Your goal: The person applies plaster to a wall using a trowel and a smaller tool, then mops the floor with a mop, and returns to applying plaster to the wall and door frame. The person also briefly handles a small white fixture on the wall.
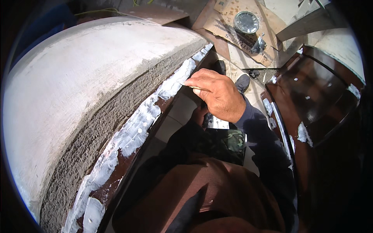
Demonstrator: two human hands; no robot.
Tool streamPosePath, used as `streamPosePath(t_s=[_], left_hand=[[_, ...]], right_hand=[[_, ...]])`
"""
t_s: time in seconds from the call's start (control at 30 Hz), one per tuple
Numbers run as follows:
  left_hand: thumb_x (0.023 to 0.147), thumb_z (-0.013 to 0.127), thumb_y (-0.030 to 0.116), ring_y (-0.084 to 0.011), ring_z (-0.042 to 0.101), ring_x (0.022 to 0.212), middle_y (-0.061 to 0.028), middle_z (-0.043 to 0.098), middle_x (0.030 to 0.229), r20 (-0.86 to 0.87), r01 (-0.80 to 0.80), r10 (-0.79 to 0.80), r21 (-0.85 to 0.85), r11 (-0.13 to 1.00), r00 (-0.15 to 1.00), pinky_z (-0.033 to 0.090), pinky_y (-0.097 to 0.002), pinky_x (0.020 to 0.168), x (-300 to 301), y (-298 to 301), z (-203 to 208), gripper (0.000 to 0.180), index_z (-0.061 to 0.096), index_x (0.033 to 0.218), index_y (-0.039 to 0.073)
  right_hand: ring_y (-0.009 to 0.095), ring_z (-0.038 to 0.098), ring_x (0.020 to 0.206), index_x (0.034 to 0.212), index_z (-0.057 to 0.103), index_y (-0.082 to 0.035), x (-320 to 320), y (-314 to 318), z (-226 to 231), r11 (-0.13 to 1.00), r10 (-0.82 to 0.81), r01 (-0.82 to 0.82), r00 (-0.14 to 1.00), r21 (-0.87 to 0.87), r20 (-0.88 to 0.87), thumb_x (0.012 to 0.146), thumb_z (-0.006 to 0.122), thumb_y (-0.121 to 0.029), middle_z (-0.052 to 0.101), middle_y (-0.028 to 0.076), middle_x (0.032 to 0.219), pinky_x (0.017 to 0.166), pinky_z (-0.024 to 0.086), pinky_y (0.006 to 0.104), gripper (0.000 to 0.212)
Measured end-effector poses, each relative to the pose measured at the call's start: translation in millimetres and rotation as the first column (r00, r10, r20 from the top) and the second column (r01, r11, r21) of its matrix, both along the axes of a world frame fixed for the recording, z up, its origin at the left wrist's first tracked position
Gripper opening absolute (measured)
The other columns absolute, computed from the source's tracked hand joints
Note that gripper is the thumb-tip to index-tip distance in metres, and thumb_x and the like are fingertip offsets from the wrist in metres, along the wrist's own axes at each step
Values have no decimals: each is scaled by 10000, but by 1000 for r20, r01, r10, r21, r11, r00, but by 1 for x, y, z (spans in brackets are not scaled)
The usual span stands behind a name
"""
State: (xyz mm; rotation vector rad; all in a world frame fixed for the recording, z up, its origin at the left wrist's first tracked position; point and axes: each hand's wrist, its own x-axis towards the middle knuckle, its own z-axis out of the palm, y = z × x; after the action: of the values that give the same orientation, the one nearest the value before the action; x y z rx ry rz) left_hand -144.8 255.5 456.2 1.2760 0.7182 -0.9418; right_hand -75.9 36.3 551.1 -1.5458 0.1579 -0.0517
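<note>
My right hand (220,95) is closed in a pinch on a thin, pale-edged flat piece (200,88), most of it covered by the fingers. Its tip is at the white filler (134,134), a rough, smeared strip along the dark brown frame (120,169). Lower and in shadow is my left hand (199,115), partly behind the right hand and sleeve; its fingers are hard to make out. Beside it shows a white surface with dark marks (218,123), mostly hidden.
A curved white wall (85,66) with a rough grey cement edge (105,120) fills the left. At right lies a glossy brown panel (311,97) with white patches. Beyond, a round tin lid (246,22) rests on flattened cardboard (221,23). A dark shoe (242,82) stands on the tiles.
</note>
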Motion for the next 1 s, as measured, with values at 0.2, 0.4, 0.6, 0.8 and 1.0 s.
streamPosePath(t_s=[0.2,0.4,0.6,0.8,1.0], left_hand=[[902,570,175,-140,586,976,-64,598,1067,51,170,-168,-61,983,985,471,-305,864,32,-19,15,380,522,1245,19],[864,593,154,-137,613,850,-46,636,967,75,363,-377,152,919,923,481,-293,770,62,-23,25,350,577,1186,18],[851,597,118,-165,620,898,-87,642,1072,163,259,-292,195,946,942,480,-307,831,66,-52,40,388,568,1221,2],[832,614,87,-204,627,944,-111,638,1092,226,183,-242,255,950,943,480,-332,867,53,-47,19,406,559,1219,-20],[840,618,94,-213,650,929,-118,642,1088,154,-213,189,155,965,970,522,-344,825,36,-41,-9,374,563,1182,-47]], right_hand=[[322,617,958,1057,683,-3,-36,-46,0,996,-19,8,992,-85,-125,819,586,25,639,153,1008,842,497,362,259],[323,574,935,1001,697,-9,-75,-53,-47,864,266,-359,921,-353,-285,760,548,69,628,135,951,838,471,378,294],[357,567,929,985,695,-1,-81,-50,-43,858,369,-432,895,-279,-250,641,509,114,629,164,989,827,461,405,407],[340,585,910,944,700,-5,-87,-64,-33,831,449,-505,857,-234,-254,632,530,122,635,146,932,778,480,396,378],[292,611,937,991,696,-21,-96,-86,-26,949,217,-247,962,-194,-163,744,638,25,646,119,990,807,497,365,258]])
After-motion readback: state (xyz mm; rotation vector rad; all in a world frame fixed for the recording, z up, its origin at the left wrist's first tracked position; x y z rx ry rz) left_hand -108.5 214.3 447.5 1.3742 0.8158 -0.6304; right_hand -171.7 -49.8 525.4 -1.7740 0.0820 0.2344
